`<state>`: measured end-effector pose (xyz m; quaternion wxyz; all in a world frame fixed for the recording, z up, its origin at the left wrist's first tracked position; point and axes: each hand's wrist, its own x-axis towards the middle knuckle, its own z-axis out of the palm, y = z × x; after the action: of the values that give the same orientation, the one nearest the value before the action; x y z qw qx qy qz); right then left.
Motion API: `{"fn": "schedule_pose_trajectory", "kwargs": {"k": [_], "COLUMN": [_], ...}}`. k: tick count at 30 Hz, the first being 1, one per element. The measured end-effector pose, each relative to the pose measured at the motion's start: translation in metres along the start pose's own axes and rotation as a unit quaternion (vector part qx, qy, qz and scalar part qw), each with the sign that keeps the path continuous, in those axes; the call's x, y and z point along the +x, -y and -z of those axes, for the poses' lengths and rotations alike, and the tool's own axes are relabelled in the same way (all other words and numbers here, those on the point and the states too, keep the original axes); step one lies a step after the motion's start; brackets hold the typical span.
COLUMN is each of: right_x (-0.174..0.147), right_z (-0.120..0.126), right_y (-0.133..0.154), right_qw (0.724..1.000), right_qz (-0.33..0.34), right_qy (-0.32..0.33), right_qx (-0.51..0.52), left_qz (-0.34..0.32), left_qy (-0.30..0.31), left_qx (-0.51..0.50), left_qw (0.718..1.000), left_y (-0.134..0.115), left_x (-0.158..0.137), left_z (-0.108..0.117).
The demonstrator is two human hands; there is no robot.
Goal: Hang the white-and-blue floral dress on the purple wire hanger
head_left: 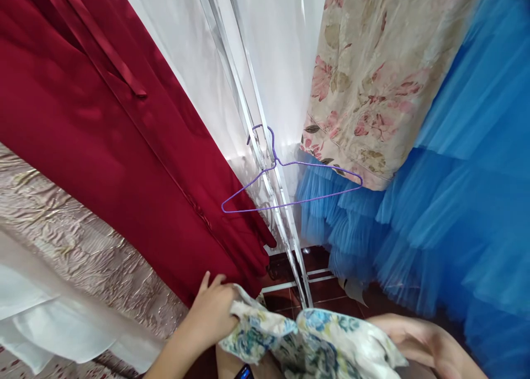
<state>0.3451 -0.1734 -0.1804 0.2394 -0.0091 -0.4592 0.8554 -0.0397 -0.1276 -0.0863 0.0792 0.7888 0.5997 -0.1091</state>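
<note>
A white garment with a blue and green floral print (348, 337) is stretched between my two hands at the bottom of the view. My left hand (215, 311) pinches its left edge, with a couple of fingers sticking up. At the opposite edge, my right hand (426, 340) grips the cloth; some of its fingers are hidden behind the fabric. Beyond the garment, a bare purple wire hanger (276, 161) hangs by its hook at the white metal rack post (285, 202). The lower part of the garment runs out of view.
A dark red gown (136, 163) hangs on the left, beside a textured pinkish dress (83, 241) and white fabric (37, 307). A beige floral dress (364, 97) and blue tulle dress (467, 202) hang at right. A phone (245, 372) shows below. The floor (323, 293) is reddish-brown tile.
</note>
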Motion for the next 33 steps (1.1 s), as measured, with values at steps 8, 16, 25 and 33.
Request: {"fn": "schedule_pose_trajectory", "kwargs": {"k": [8, 16, 25, 33], "right_x": [0.063, 0.089, 0.052, 0.026], "right_z": [-0.006, 0.001, 0.015, 0.023], "right_y": [0.033, 0.047, 0.034, 0.054], "right_qw": [0.996, 0.995, 0.988, 0.975], "right_qz": [0.059, 0.075, 0.092, 0.099], "right_qy": [-0.034, -0.063, -0.119, -0.197], "right_qx": [-0.052, -0.035, 0.043, 0.007], "left_qz": [0.057, -0.026, -0.088, -0.127], "left_qy": [-0.143, -0.259, -0.197, -0.089], "left_qx": [0.04, -0.034, -0.51, -0.642], "left_qw": [0.987, 0.965, 0.833, 0.751], "left_y": [0.063, 0.07, 0.021, 0.018], "left_x": [0.045, 0.083, 0.092, 0.091], "left_z": [0.067, 0.117, 0.132, 0.119]}}
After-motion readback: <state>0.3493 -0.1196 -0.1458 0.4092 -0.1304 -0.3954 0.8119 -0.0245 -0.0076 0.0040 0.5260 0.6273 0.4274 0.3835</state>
